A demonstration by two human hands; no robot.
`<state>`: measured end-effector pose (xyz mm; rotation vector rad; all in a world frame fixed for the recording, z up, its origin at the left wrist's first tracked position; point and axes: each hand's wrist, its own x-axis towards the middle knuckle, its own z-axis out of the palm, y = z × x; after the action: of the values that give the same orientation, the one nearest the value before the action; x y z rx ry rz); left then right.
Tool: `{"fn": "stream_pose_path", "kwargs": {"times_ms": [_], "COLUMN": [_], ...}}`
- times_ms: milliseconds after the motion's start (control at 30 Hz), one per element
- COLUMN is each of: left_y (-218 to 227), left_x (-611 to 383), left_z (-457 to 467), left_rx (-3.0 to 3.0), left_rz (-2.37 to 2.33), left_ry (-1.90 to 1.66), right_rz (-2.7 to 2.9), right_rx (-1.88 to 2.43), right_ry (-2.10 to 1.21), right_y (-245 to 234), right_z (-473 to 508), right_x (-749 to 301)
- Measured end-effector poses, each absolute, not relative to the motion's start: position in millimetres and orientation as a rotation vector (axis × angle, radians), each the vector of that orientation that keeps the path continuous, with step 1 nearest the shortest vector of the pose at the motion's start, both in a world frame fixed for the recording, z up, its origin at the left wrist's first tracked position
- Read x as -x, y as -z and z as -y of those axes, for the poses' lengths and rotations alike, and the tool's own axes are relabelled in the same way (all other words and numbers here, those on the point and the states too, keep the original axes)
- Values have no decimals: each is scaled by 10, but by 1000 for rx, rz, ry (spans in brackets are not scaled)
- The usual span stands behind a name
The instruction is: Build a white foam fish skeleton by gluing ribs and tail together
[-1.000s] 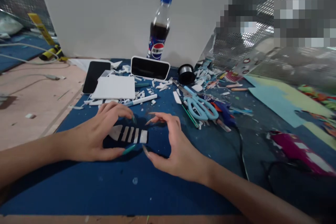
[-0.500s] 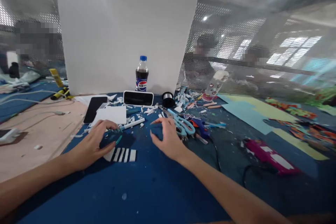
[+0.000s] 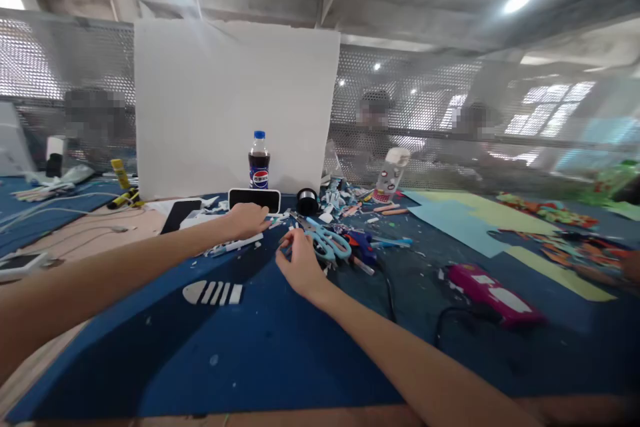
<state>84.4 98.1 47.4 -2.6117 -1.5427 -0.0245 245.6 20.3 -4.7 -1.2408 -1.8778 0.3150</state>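
Note:
My left hand (image 3: 249,220) is stretched forward, just in front of a white-framed phone (image 3: 254,200) lying on its side. The back of the hand hides most of its fingers and whatever may be under them. My right hand (image 3: 304,268) rests with loosely bent fingers, a small gap between thumb and fingertips, and nothing visible held. It is beside light-blue-handled scissors (image 3: 327,242). Left of it on the blue mat, white cut pieces (image 3: 213,293) lie in a row: a rounded end piece and several strips. A white pen-like tool (image 3: 237,245) lies below my left hand.
A cola bottle (image 3: 259,163) stands behind the phone, before a white board (image 3: 235,93). A wire spool (image 3: 307,201), scraps (image 3: 337,197), a blue glue gun (image 3: 364,247) and a magenta device (image 3: 493,293) with a cord lie rightward. Coloured paper (image 3: 457,220) is farther right.
My left hand has left the white strips, moving forward and right towards the phone. My right hand's fingers have curled in more. The view has tilted up.

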Motion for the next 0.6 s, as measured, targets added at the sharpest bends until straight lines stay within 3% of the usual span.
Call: {"fn": "stream_pose_path", "kwargs": {"times_ms": [333, 600], "left_y": [-305, -361], "left_x": [-931, -447], "left_z": [-1538, -1333], "left_rx": [2892, 2994], "left_rz": [1809, 2102], "left_ry": [256, 1270], "right_rz": [1853, 1835], "right_rx": [1225, 1155], "right_ry": [-292, -308], "right_y": [27, 29], "right_z": [-258, -227], "right_x": [-2494, -2492]}}
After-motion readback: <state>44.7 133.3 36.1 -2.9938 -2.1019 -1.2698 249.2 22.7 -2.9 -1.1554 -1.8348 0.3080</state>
